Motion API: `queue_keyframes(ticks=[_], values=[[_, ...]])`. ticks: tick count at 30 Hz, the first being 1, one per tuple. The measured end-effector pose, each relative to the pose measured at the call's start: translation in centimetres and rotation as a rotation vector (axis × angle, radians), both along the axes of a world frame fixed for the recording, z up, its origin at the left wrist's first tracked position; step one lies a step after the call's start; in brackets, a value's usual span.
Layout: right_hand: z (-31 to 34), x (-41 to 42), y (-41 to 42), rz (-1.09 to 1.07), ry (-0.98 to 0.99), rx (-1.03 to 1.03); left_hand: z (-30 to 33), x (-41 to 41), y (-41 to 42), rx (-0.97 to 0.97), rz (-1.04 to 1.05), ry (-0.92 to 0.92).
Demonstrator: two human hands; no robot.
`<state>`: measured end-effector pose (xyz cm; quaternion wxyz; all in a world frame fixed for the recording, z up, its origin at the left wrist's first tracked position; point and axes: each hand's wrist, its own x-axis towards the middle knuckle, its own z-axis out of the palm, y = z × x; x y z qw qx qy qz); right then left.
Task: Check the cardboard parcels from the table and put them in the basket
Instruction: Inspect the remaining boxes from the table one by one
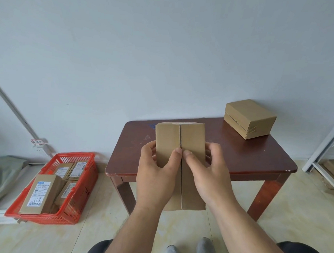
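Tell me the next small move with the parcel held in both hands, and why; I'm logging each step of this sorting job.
Probably carry the held parcel left and down to the red basket. Both the left hand and right hand grip it with thumbs at its centre seam, so checking looks under way, and the basket already holds labelled parcels.

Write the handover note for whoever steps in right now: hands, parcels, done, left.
Left hand and right hand: both grip the held parcel in front of the table, thumbs at its centre seam; check under way.
Second parcel: on the table's far right corner, untouched.
Red basket: on the floor to the left, several labelled parcels already in it.
Left: finish checking the held parcel, put it in the basket, then do the second parcel.
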<state>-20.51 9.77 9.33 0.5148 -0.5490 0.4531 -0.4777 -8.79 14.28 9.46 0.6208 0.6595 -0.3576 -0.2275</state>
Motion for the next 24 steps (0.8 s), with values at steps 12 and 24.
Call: queue_keyframes(ticks=[12,24], values=[[0.00,0.40,-0.41,-0.037,0.006,0.000,-0.48,-0.25,0.35,-0.018,-0.005,-0.030],[0.35,-0.07,-0.50,0.013,-0.020,-0.016,-0.59,-0.66,0.24,-0.007,-0.005,-0.082]])
